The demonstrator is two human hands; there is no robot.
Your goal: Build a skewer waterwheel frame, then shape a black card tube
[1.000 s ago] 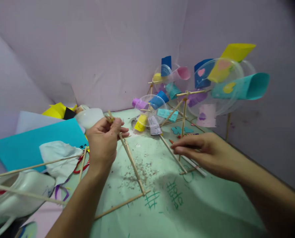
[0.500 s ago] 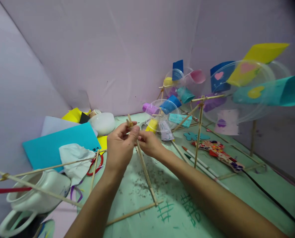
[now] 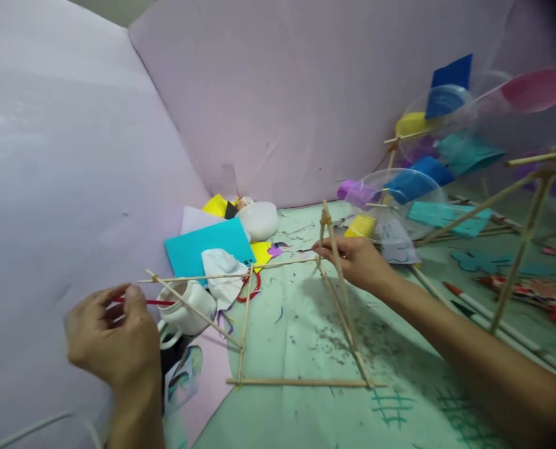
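Observation:
A frame of thin wooden sticks (image 3: 306, 382) stands on the pale green sheet, its joints bound. Near its back right corner, my right hand (image 3: 355, 259) pinches an upright stick below the joint where two sticks meet at a peak. My left hand (image 3: 113, 337) is raised at the far left, slightly blurred, fingers half bent with a gap to the thumb. A red stick (image 3: 160, 302) reaching out of the white mug (image 3: 193, 305) runs behind that hand; contact between them is unclear. The frame's left bound joint (image 3: 153, 279) lies just right of the left fingertips.
Pinwheel-like models of clear discs (image 3: 371, 202) and coloured paper stand at the right. Turquoise card (image 3: 207, 246), crumpled tissue (image 3: 224, 277), red-handled scissors (image 3: 254, 288) and a white rounded object (image 3: 259, 219) lie behind the frame. Markers (image 3: 493, 324) lie at right. Pale walls (image 3: 259, 93) enclose the back and left.
My left hand has left the stick joint and moved far to the left, near the mug. My right hand stays at the upright sticks. The view has turned left.

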